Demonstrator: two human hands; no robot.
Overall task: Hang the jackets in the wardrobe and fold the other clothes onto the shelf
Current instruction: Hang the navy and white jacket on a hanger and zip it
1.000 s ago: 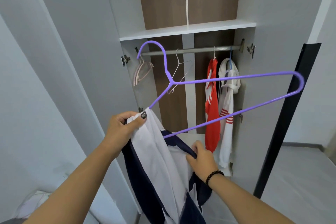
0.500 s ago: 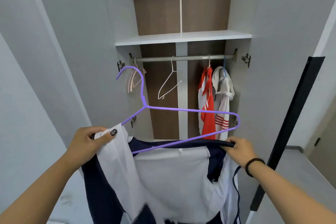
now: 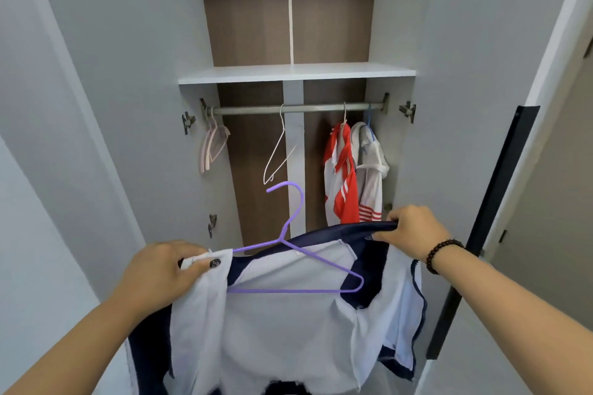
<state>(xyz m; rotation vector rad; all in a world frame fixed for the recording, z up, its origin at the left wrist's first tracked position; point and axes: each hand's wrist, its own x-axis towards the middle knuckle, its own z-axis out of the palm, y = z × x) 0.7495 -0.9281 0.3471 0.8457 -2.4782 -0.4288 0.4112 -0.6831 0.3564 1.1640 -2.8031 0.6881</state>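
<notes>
- Since half a second ago the purple hanger [image 3: 296, 253] drops lower: its hook now sits near the frame's centre, below the rail, and its right shoulder lies inside the jacket instead of poking out toward the right hand.
- I see the left hand [image 3: 163, 276] at 8 o'clock, fingers curled and thumb pressed down, pinching the white edge of the navy-and-white jacket [image 3: 288, 324] together with the hanger's left end.
- My view has the right hand [image 3: 414, 231] at 3 o'clock, fingers curled round the navy collar edge, a dark bead bracelet [image 3: 441, 255] on its wrist.
- Jacket spread wide between both hands, lining toward me, hanging down to 6 o'clock and out of frame.
- Hanger's bottom bar lies across the white lining; the hook stands upright, clear of the rail.
- Up at 12 o'clock I have the open wardrobe [image 3: 449, 74], a white shelf [image 3: 295, 72] across it and the metal rail [image 3: 295, 108] just beneath.
- On the rail, from 11 o'clock toward 1 o'clock: pink hangers [image 3: 211, 147], a bare white wire hanger [image 3: 277, 154], then a red-and-white jacket [image 3: 341, 179] touching a white jacket with red stripes [image 3: 370, 176].
- At 3 o'clock, a black-edged door [image 3: 491, 202] stands beside the wardrobe's right door.
</notes>
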